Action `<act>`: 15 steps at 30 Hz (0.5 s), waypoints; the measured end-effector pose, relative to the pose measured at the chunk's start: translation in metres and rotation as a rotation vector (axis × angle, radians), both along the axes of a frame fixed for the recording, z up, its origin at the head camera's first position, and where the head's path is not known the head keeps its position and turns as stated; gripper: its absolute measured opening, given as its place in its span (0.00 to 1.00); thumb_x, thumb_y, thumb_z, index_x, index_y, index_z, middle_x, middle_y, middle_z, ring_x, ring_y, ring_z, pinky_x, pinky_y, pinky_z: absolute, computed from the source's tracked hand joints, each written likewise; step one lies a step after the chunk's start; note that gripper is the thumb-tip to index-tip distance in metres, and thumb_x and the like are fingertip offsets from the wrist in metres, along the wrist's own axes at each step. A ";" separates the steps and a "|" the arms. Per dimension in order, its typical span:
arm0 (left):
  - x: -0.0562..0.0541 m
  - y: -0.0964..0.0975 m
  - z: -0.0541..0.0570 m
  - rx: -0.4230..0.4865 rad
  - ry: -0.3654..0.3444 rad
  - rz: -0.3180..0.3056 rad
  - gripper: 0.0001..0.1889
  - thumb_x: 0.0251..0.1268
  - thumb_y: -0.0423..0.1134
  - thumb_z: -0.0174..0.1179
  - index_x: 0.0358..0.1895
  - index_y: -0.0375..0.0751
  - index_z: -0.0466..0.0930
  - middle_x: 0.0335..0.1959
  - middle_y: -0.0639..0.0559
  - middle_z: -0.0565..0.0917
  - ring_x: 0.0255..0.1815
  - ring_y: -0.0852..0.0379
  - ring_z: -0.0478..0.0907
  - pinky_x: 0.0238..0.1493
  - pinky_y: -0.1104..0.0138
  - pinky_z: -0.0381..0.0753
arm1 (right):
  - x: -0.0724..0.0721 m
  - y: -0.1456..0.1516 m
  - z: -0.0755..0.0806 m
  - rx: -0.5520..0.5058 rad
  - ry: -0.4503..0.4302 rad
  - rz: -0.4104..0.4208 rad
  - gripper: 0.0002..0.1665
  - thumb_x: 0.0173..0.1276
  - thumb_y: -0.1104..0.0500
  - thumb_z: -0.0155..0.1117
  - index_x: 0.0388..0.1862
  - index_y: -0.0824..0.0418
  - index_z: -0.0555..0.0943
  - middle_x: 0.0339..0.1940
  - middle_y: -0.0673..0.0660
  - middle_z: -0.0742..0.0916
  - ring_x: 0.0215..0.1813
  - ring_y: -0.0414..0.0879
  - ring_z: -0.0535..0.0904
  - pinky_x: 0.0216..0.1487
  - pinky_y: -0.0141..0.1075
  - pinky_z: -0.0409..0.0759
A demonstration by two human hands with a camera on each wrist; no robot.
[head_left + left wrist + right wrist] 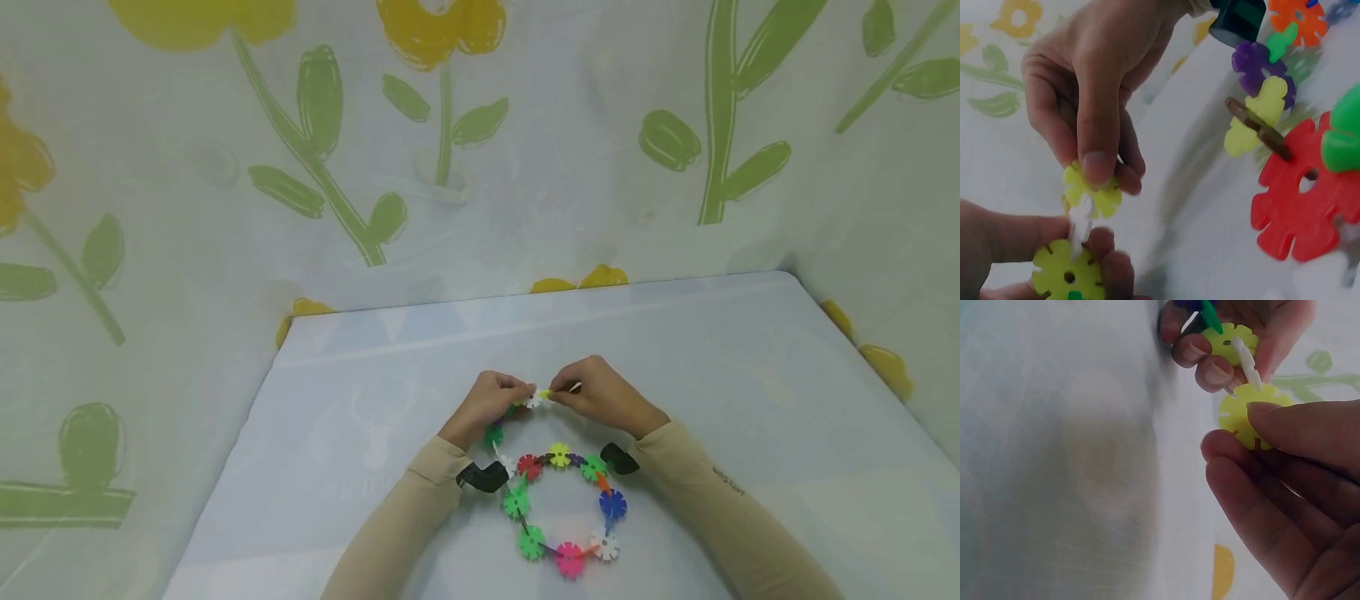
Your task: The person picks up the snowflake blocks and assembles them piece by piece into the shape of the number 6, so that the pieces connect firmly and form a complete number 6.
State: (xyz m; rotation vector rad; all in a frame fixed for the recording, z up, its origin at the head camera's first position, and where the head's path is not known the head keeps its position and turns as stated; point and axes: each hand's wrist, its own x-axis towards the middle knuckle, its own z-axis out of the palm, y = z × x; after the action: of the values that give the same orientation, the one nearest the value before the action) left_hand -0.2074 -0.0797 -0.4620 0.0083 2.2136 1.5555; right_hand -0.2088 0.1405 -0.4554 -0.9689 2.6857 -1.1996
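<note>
My right hand (603,396) pinches a yellow notched disc (1238,415) between thumb and fingers. That disc meets a white notched disc (1080,222), which is seen edge-on. Beyond the white piece, a second yellow disc (1063,269) sits in the grip of my left hand (487,404), thumb and fingers around the joint. From there a chain of linked discs runs down to a ring on the table, with a red disc (529,467), a blue disc (612,505) and a pink disc (570,561). How deep the slots engage cannot be told.
The ring lies on a white table (337,400) between my forearms. A black wrist strap (483,477) is near the chain on the left, and another strap (619,458) beside the green disc (593,468). Flower-printed cloth (525,208) stands behind the table's back edge.
</note>
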 end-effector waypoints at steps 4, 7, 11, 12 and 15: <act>0.002 0.004 -0.001 0.034 -0.013 0.054 0.14 0.72 0.41 0.66 0.44 0.30 0.90 0.44 0.42 0.89 0.33 0.60 0.84 0.40 0.66 0.87 | 0.001 -0.001 -0.003 0.006 0.029 -0.006 0.03 0.66 0.67 0.73 0.36 0.63 0.92 0.35 0.53 0.93 0.38 0.39 0.88 0.42 0.34 0.87; 0.003 0.006 -0.002 0.051 -0.007 0.077 0.14 0.72 0.40 0.66 0.44 0.29 0.90 0.46 0.40 0.89 0.33 0.59 0.85 0.41 0.65 0.88 | 0.002 -0.002 -0.005 -0.005 0.052 -0.013 0.02 0.66 0.66 0.74 0.35 0.64 0.92 0.34 0.54 0.93 0.37 0.40 0.88 0.41 0.33 0.87; 0.003 0.008 -0.004 0.065 -0.013 0.089 0.14 0.72 0.39 0.66 0.44 0.29 0.90 0.46 0.39 0.89 0.33 0.59 0.84 0.40 0.65 0.87 | 0.003 -0.003 -0.007 -0.018 0.062 -0.011 0.02 0.65 0.67 0.74 0.34 0.63 0.92 0.33 0.54 0.93 0.36 0.40 0.88 0.40 0.32 0.86; 0.002 0.008 -0.004 0.068 -0.016 0.089 0.14 0.72 0.39 0.66 0.43 0.29 0.90 0.45 0.40 0.89 0.33 0.59 0.84 0.40 0.65 0.87 | 0.002 -0.004 -0.007 -0.020 0.062 -0.012 0.02 0.65 0.67 0.74 0.34 0.63 0.92 0.33 0.54 0.93 0.36 0.40 0.88 0.40 0.32 0.87; 0.001 0.007 -0.001 0.068 -0.033 0.082 0.13 0.72 0.40 0.65 0.43 0.29 0.90 0.45 0.43 0.88 0.34 0.59 0.83 0.41 0.66 0.88 | 0.000 -0.004 -0.006 -0.025 0.054 -0.020 0.02 0.65 0.66 0.74 0.34 0.62 0.92 0.33 0.53 0.94 0.36 0.39 0.88 0.41 0.33 0.87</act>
State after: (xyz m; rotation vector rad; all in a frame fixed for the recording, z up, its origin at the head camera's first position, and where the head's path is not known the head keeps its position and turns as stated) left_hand -0.2069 -0.0723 -0.4634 -0.0873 2.1601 1.6616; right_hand -0.2092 0.1360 -0.4615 -0.9945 2.7349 -1.2311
